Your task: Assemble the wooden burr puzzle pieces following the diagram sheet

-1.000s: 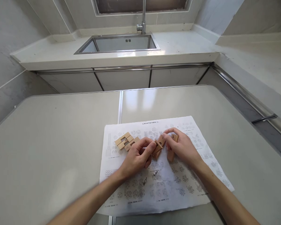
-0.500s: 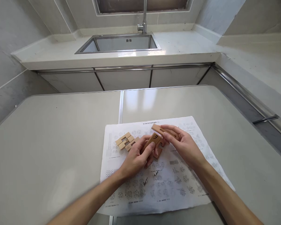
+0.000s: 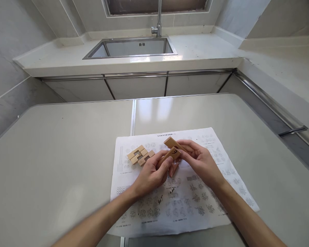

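Note:
Over a printed sheet [image 3: 144, 212], my left hand [image 3: 154, 169] is closed on a wooden puzzle piece [image 3: 173, 153] that bears a dark mark. My right hand [image 3: 198, 159] pinches another wooden puzzle piece [image 3: 171, 141], its far end pointing up and left. The two pieces meet or overlap; whether they interlock I cannot tell. Below the fingers of my left hand, part of a further wooden piece [image 3: 174, 169] shows, mostly hidden. Left of my left hand, several notched wooden pieces [image 3: 139, 155] lie together on the sheet.
The sheet carries rows of small diagrams and lies on a pale table [image 3: 67, 147] with a metal seam [image 3: 133, 116]. Beyond the table's far edge are a counter [image 3: 195, 48], a sink [image 3: 134, 55] and a tap [image 3: 158, 30]. A metal rail [image 3: 267, 99] runs along the right.
The piece in my right hand has turned and come closer to the marked piece in my left hand. That marked piece has tilted and shifted slightly right. The pieces on the sheet stay put.

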`<move>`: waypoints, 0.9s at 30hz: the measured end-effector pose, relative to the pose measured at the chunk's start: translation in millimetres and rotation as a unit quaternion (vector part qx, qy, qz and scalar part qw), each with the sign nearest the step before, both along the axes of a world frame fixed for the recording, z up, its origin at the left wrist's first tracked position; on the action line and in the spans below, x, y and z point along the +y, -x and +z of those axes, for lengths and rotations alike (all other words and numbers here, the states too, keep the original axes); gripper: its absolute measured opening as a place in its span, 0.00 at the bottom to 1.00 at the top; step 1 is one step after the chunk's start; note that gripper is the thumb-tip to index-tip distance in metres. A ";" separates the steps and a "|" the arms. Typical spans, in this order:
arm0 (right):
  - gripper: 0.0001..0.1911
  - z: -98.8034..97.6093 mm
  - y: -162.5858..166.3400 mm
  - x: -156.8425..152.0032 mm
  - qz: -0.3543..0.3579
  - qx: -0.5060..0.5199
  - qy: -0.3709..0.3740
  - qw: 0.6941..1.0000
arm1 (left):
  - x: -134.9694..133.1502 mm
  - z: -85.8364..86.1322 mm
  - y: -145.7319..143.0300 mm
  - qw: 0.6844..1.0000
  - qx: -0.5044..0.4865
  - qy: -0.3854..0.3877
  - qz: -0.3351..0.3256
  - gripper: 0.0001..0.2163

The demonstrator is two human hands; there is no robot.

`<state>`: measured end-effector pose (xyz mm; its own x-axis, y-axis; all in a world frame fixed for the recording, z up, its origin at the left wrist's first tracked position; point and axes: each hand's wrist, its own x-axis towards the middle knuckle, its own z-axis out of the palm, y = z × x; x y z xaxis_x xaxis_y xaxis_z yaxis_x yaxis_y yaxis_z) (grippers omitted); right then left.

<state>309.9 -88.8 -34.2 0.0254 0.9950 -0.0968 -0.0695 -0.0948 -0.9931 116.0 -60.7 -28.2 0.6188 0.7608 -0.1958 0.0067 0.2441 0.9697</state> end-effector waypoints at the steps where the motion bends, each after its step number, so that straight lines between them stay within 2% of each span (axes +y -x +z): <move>1: 0.16 0.4 0.4 -0.5 0.000 -0.002 -0.005 1.000 | -0.2 -0.3 -0.3 1.000 -0.001 -0.005 0.001 0.18; 13: 0.16 -2.9 -1.0 -4.2 0.026 -0.026 -0.028 0.999 | 1.4 -1.5 -0.4 1.000 -0.025 0.002 -0.012 0.15; 20: 0.16 -5.0 1.5 -4.7 0.014 -0.020 -0.053 0.998 | 0.2 -3.5 -0.3 0.999 -0.034 0.003 -0.013 0.15; 27: 0.14 -2.8 3.9 -7.2 0.004 -0.085 -0.087 0.993 | 0.4 -3.6 0.1 0.999 -0.034 0.003 -0.016 0.13</move>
<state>306.1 -95.9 -36.9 0.0194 0.9965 0.0817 0.1011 0.0793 -0.9917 115.9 -60.4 -31.8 0.6545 0.7396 -0.1571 -0.0507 0.2502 0.9669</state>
